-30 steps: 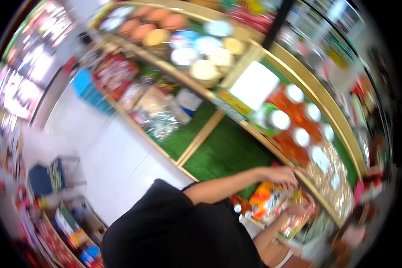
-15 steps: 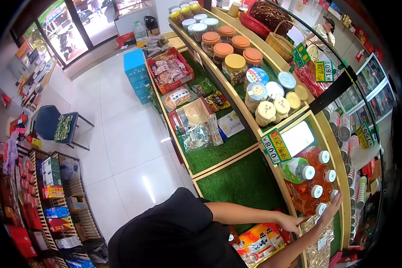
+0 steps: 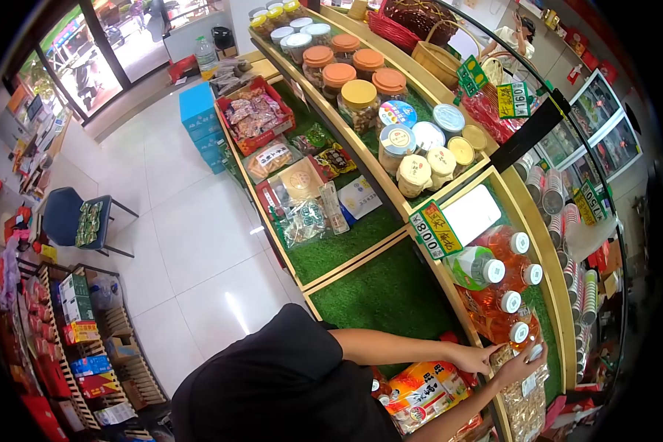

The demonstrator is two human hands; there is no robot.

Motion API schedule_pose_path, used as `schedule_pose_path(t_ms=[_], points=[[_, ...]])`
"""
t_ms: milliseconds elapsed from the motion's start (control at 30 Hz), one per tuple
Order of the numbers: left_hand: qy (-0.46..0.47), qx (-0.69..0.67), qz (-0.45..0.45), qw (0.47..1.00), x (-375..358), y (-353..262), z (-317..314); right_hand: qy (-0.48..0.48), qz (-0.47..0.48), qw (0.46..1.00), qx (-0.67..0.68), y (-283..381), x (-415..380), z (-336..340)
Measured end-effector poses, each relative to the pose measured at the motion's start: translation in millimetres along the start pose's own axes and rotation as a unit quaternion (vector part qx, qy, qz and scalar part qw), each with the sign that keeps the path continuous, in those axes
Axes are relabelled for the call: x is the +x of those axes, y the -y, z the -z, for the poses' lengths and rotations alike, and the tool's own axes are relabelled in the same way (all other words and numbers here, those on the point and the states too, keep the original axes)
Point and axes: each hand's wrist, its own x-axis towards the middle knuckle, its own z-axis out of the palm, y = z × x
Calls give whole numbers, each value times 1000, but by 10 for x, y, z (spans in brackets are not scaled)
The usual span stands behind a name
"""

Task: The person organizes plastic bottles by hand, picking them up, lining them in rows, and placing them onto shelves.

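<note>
Left hand [image 3: 473,359] rests open on the shelf edge above the orange packs [image 3: 423,390]. Right hand [image 3: 519,362], fingers spread, touches a clear bag [image 3: 527,401] below the bottles [image 3: 504,313]. Advise gripping the bag squarely, clear of the bottles.

The right hand [image 3: 519,362] has dropped from the white bottle caps down to the clear bag [image 3: 523,401] below them. The left hand [image 3: 473,359] has slid slightly nearer, above the orange packet [image 3: 420,390].
</note>
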Motion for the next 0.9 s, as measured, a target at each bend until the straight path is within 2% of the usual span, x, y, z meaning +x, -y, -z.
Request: schedule_pose_path(t_ms=[67, 167, 233, 267, 300, 367, 400, 467, 500, 533, 633, 767, 800, 833, 900], points=[[7, 22, -6, 1000, -2, -8, 33, -24, -17, 1000, -3, 87, -152, 120], [12, 15, 11, 1000, 203, 338, 52, -51, -43, 998, 11, 259, -379, 315], [13, 7, 18, 1000, 94, 291, -38, -35, 30, 999, 16, 233, -475, 449], [-16, 1, 4, 1000, -7, 205, -90, -27, 18, 998, 61, 106, -582, 465], [-40, -12, -7, 999, -79, 131, -141, 6, 115, 991, 64, 187, -626, 480], [30, -113, 14, 993, -16, 308, -45, 31, 123, 988, 90, 249, -786, 502], [47, -166, 73, 982, -177, 108, 24, 25, 96, 992, 82, 272, -898, 522], [71, -377, 61, 921, -254, 261, 82, 35, 164, 980, 111, 535, -925, 495], [129, -449, 31, 884, -315, 239, 129, 47, 198, 976, 74, 555, -947, 541], [129, -460, 66, 876, -379, 201, 152, 41, 195, 978, 66, 635, -1002, 567], [210, -502, 38, 838, -440, 407, 244, 54, 245, 968, 24, 776, -1059, 782], [257, -476, 100, 835, -535, 940, 288, 86, 190, 975, 71, 903, -1289, 911], [273, -501, 105, 814, -577, 1073, 301, 90, 177, 978, 64, 933, -1348, 872], [222, -490, 141, 831, -655, 1060, 287, 107, 160, 978, 78, 865, -1434, 833], [162, -542, 177, 806, -722, 1241, 298, 119, 104, 984, 79, 757, -1690, 725]])
